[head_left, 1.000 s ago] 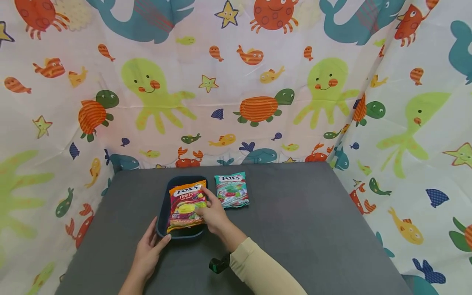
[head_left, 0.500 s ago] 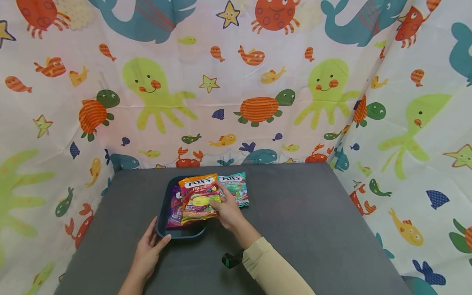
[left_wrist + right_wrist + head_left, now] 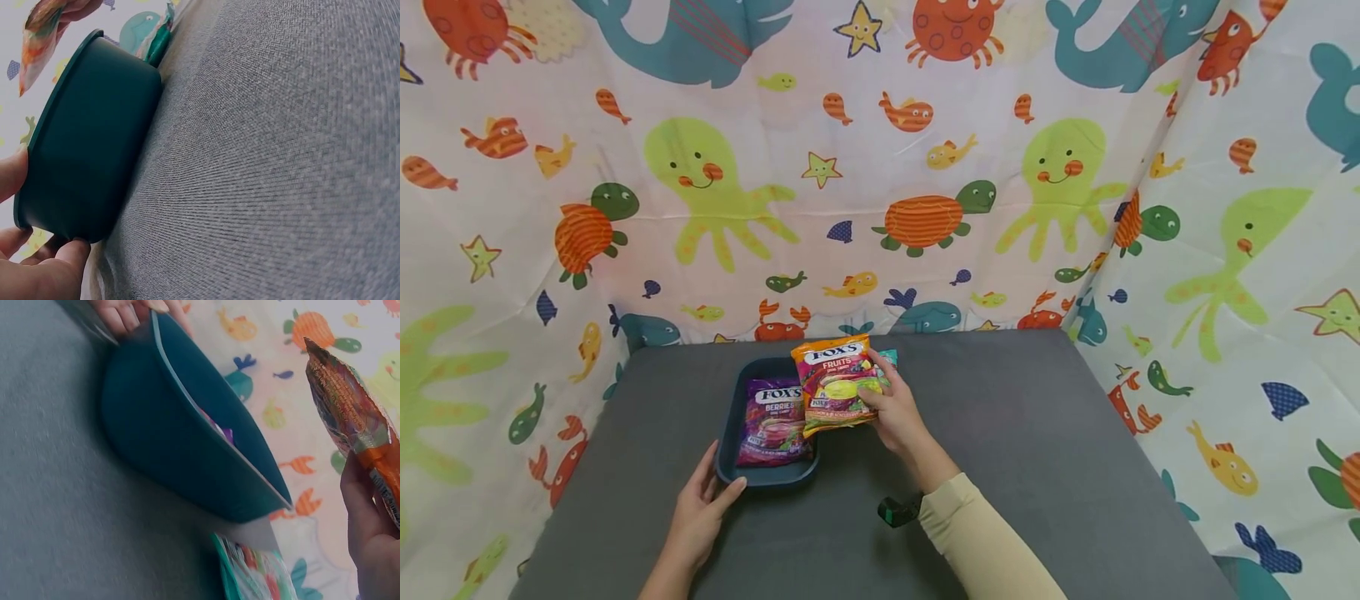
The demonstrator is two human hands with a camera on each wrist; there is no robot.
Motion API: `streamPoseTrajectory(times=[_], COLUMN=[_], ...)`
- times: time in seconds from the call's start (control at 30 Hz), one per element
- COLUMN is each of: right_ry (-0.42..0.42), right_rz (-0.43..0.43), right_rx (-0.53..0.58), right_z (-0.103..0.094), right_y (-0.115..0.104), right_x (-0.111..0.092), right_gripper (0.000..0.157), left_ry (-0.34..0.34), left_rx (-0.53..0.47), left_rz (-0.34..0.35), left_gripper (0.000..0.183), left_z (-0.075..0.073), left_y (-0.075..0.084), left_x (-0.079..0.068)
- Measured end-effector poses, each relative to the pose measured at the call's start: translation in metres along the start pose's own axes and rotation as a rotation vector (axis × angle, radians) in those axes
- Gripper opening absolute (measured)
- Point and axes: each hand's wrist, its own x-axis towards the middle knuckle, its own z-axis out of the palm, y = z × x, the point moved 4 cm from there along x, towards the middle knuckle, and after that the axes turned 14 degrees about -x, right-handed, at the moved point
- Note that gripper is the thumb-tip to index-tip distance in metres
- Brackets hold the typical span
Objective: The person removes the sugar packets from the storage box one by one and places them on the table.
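My right hand [image 3: 901,417] pinches an orange-and-red bag of Fox's fruits candy [image 3: 837,385] by its right side, thumb in front. The bag hangs raised over the right rim of a dark blue plastic tub [image 3: 767,479]. Inside the tub lies a purple bag of Fox's berries candy [image 3: 771,427]. At the tub's near left corner, my left hand [image 3: 700,510] grips it, with thumb and fingers on either side of the corner; the left wrist view shows the fingertips [image 3: 74,251] against the wall. A teal candy bag [image 3: 889,358] is mostly hidden behind the raised bag.
Grey cloth [image 3: 1015,433] covers the table. A white curtain [image 3: 865,275] printed with sea animals stands along the back and both sides. A small black device [image 3: 897,510] is strapped at the right wrist.
My right hand has lifted the orange fruits candy bag out of the tub and moved it right, uncovering the purple bag and covering most of the teal one. The left hand stays put.
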Motion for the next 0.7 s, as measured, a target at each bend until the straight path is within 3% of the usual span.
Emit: streamPoseTrajectory(times=[0.47, 0.7], right_ry=[0.136, 0.192], right_rz=[-0.042, -0.040], right_rx=[0.033, 0.038], right_z=[-0.058, -0.092], right_y=[-0.001, 0.000], right_x=[-0.004, -0.003], right_gripper=[0.062, 0.064], left_ry=[0.002, -0.005], left_rx=[0.007, -0.019], left_rz=[-0.027, -0.009], left_gripper=[0.084, 0.084], left_z=[-0.003, -0.002], left_y=[-0.002, -0.003], left_x=[0.000, 0.002])
